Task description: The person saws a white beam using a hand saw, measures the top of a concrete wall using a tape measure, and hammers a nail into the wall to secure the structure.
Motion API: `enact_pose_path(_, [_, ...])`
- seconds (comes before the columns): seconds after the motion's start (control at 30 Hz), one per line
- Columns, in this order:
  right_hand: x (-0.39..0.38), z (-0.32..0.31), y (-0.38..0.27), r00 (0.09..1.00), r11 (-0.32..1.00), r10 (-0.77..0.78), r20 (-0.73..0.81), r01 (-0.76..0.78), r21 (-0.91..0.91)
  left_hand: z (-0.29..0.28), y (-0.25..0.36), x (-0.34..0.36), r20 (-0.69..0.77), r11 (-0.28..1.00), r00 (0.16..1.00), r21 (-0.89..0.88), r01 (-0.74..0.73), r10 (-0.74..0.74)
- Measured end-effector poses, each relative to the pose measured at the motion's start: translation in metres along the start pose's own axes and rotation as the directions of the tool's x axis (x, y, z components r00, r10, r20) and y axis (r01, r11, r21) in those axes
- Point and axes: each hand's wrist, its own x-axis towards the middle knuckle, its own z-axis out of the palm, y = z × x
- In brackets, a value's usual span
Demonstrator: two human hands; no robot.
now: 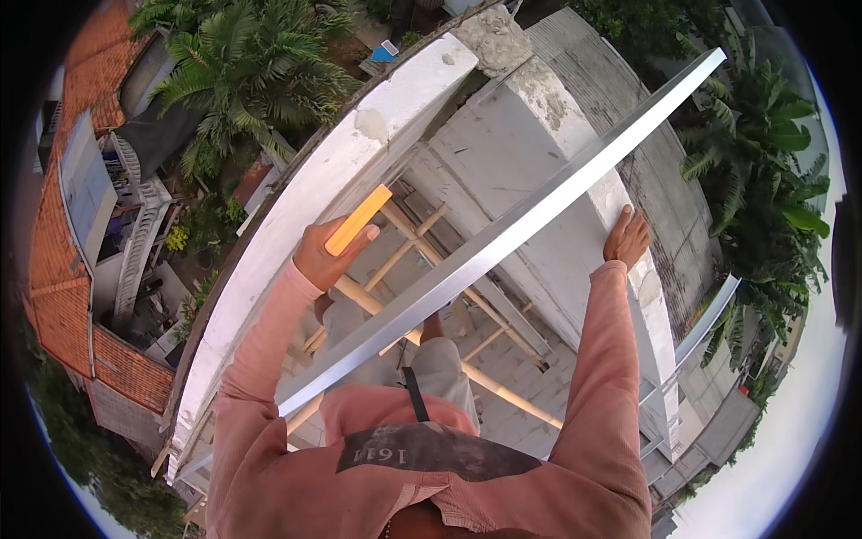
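Observation:
My left hand is closed around a short, flat orange-yellow bar, whose exact kind I cannot make out. That hand is at the inner edge of the white left wall. My right hand lies with its fingers apart on the top of the right wall, holding nothing. Between my arms a long silver metal profile runs diagonally. It passes over the right wall, and its far end sticks out beyond it; its near end is close to my left upper arm.
Below me is a deep gap crossed by wooden or bamboo poles. A grey corrugated roof adjoins the right wall. Palms and orange-tiled roofs lie far below on the left. Rough mortar joins the walls at the far end.

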Motion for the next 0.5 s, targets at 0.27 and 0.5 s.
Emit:
enact_pose_path(0.27, [-0.002,-0.002,-0.014,1.0,1.0,0.01,0.006,-0.01,-0.011,0.011,0.014,0.009,-0.064,0.985,0.984,0.057,-0.162,0.166])
enact_pose_path(0.5, [-0.005,-0.001,-0.011,1.0,1.0,-0.01,0.011,0.01,0.017,0.021,0.04,0.063,-0.074,0.995,0.992,-0.007,-0.104,0.103])
